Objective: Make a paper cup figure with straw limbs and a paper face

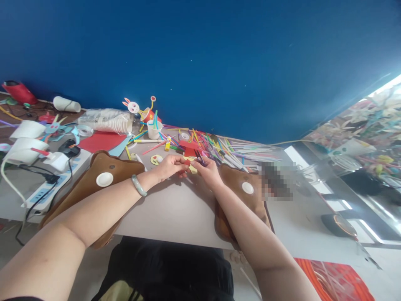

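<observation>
Above the table, my left hand (171, 168) is closed in a pinch on a small piece of red paper (188, 162). My right hand (210, 173) meets it from the other side, with its fingers closed around a dark two-pronged tool (198, 157) that looks like scissors. A small yellow paper piece (193, 169) shows between the hands; which hand bears it I cannot tell. Just behind lies red paper (190, 147). To the left of my left hand is a round yellow face cutout (155, 159), and a yellow glue stick (168, 144) stands further back.
Brown cushions (117, 164) (241, 205) lie under both forearms. Colourful sticks (219, 148) spread along the blue wall. Left are a power strip (46, 194) with cables, stacked paper cups (114, 124) and a rabbit-faced cup craft (133, 107). A clear plastic container (313, 173) is on the right.
</observation>
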